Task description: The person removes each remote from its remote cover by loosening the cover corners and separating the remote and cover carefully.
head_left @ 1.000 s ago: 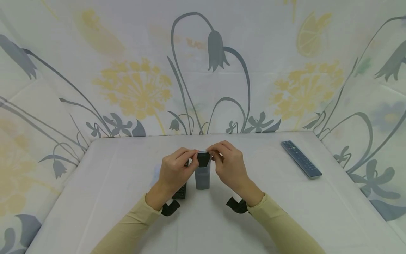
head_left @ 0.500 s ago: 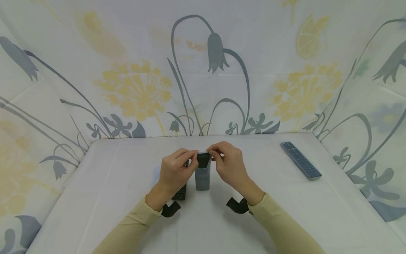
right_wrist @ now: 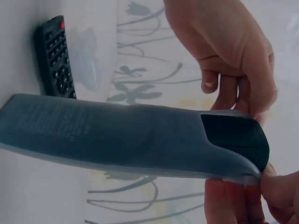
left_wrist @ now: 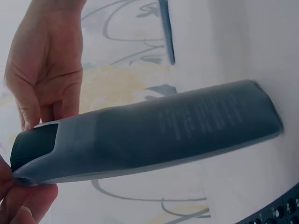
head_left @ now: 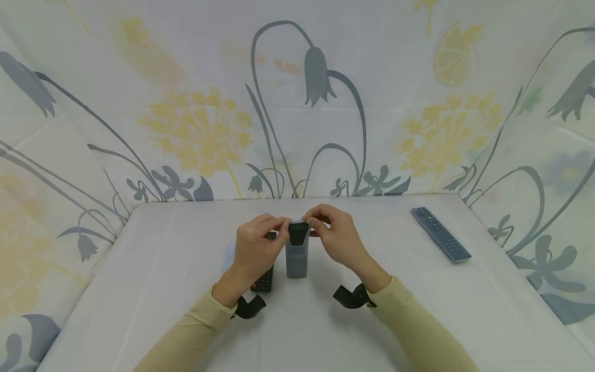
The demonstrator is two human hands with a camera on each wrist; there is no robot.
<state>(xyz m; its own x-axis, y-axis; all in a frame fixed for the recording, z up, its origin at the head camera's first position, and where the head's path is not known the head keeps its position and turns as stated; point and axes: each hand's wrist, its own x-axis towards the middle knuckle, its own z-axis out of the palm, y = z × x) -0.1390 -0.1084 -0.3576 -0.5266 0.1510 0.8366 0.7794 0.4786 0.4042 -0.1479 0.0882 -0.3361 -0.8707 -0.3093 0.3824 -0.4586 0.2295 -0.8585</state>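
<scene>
A dark remote control (right_wrist: pixel 236 140) stands on end in a translucent grey-blue sleeve cover (head_left: pixel 297 262), at the table's middle. Its bare dark end shows through the cutout at the top, with the buttons turned away from the head view. My left hand (head_left: pixel 257 243) pinches the left corner of the cover's upper rim between thumb and fingertips. At the opposite corner, my right hand (head_left: pixel 338 235) pinches the rim the same way. Faint lines of print show on the lower half in the left wrist view. The cover's bottom end meets the tabletop.
Partly behind my left forearm lies a black remote (head_left: pixel 263 279) with a red button. A long dark remote (head_left: pixel 441 235) lies at the back right. Beyond the left hand is a pale blue see-through item (right_wrist: pixel 86 58). Flowered cloth (head_left: pixel 297 103) encloses the table's back and sides.
My right hand and wrist have risen and turned slightly. The left hand has shifted a little left, baring more of the black remote beside it. Both still pinch the cover's rim.
</scene>
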